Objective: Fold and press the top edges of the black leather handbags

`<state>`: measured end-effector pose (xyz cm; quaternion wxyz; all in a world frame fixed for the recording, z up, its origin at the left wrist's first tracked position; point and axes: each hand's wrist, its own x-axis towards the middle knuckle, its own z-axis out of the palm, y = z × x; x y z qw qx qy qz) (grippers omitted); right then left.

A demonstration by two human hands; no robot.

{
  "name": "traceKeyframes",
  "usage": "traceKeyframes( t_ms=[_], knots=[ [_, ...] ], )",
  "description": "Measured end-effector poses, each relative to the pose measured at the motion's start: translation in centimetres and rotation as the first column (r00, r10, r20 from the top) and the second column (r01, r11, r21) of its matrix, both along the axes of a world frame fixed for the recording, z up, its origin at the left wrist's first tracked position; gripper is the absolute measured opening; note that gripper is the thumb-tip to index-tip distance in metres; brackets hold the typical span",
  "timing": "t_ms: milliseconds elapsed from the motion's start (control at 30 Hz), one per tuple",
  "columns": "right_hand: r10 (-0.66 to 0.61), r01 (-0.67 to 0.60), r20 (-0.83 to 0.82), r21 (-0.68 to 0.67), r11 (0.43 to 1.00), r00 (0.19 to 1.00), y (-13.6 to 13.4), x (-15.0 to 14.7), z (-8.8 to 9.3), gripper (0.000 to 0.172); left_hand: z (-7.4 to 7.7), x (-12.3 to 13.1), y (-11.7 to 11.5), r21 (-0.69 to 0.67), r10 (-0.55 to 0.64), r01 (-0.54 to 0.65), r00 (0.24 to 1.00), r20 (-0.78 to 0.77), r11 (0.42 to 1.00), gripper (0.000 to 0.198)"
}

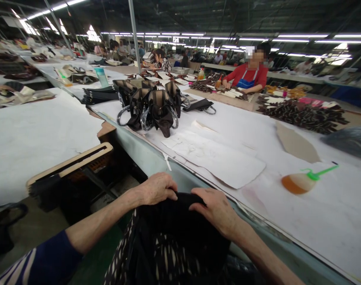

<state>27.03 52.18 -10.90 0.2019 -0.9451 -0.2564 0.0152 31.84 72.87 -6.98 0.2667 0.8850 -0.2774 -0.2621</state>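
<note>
A black bag (195, 221) sits over my lap, below the table's edge, its shape partly lost in shadow. My left hand (159, 187) pinches its upper rim between thumb and curled fingers. On the same rim, a little to the right, my right hand (214, 206) grips with the thumb on the near side and the fingers over the far side. Beneath the bag shows black-and-cream patterned cloth (123, 253). Several finished-looking dark handbags (160, 107) with plastic-wrapped handles stand grouped on the table ahead.
The white-covered table (275, 213) bears a paper sheet (218, 158), a squeeze bottle (299, 183) of amber liquid with a green spout, and piles of dark strips (305, 114). Across it sits a co-worker (248, 75) in red. A wooden-edged frame (70, 164) bridges the gap at left.
</note>
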Motion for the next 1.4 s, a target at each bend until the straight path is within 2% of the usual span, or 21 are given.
traceKeyframes(
  t_ms=[100,300,500,633,733,800,933,1000,1100,1233,1400],
  knots=[
    [0.01,-0.01,0.001,-0.02,1.0,1.0,0.0,0.2,0.0,0.009,0.1,-0.1,0.1,-0.005,0.004,-0.004,1.0,-0.006,1.0,0.014],
    [0.019,-0.019,0.006,0.013,1.0,1.0,0.0,0.2,0.2,0.026,0.2,-0.2,0.3,-0.029,0.044,-0.045,0.998,-0.041,0.999,0.012],
    [-0.064,0.064,0.0,-0.015,0.998,0.998,0.7,-0.2,0.9,0.025,0.6,-0.4,-0.2,-0.056,0.048,-0.048,0.999,-0.013,0.997,0.009],
    [0.011,-0.013,-0.048,-0.039,0.999,0.999,2.3,0.1,2.1,0.013,1.1,-0.4,-0.9,-0.079,0.003,-0.002,1.0,0.012,0.997,0.01],
    [0.064,-0.071,-0.124,-0.048,0.996,0.99,3.3,0.5,3.4,0.017,1.4,-0.4,-0.7,-0.071,-0.018,0.017,1.0,-0.011,0.997,0.012],
    [0.056,-0.063,-0.201,-0.028,0.998,0.978,3.6,0.7,4.2,0.023,1.6,-0.6,-0.2,-0.042,0.007,-0.007,1.0,-0.001,0.999,0.018],
    [-0.032,0.029,-0.295,-0.015,0.999,0.955,3.3,0.9,5.5,0.027,2.3,-1.9,1.1,0.109,0.09,-0.098,0.994,0.069,0.989,0.048],
    [-0.045,0.037,-0.301,-0.03,0.999,0.953,3.2,0.9,6.1,0.027,2.4,-2.4,1.9,0.128,0.154,-0.163,0.985,0.079,0.978,0.048],
    [-0.038,0.02,-0.255,-0.072,0.997,0.966,3.1,0.8,7.0,0.025,1.7,-2.2,3.1,-0.032,0.221,-0.222,0.975,-0.039,0.975,0.034],
    [-0.002,-0.013,-0.206,-0.071,0.997,0.978,3.4,0.4,7.5,0.014,-0.2,-1.3,4.3,-0.305,0.15,-0.264,0.924,-0.351,0.915,0.027],
    [-0.007,-0.024,-0.188,-0.16,0.987,0.982,3.5,0.2,6.9,0.015,-1.6,-1.6,4.5,-0.385,0.17,-0.352,0.885,-0.433,0.853,0.03]
  ],
)
